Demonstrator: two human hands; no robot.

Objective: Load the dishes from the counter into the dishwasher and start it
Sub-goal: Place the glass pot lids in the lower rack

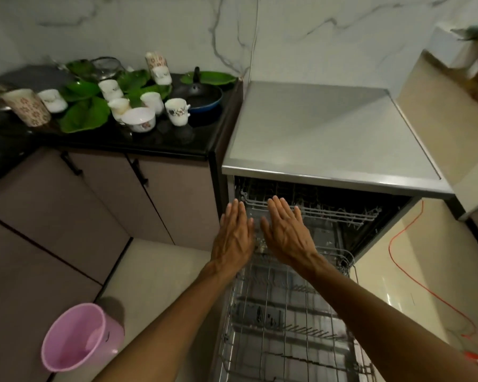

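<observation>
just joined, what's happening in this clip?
A person is at an open dishwasher, both hands flat and holding nothing: left hand, right hand. The lower rack is pulled out and looks empty. The cups, green plates and pan are on the counter, nothing loaded yet.

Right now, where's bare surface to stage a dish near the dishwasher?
The steel dishwasher top, between the black counter and the beige ledge, is bare. The pulled-out lower rack looks empty. The black counter is crowded with cups, green plates and a pan.
</observation>
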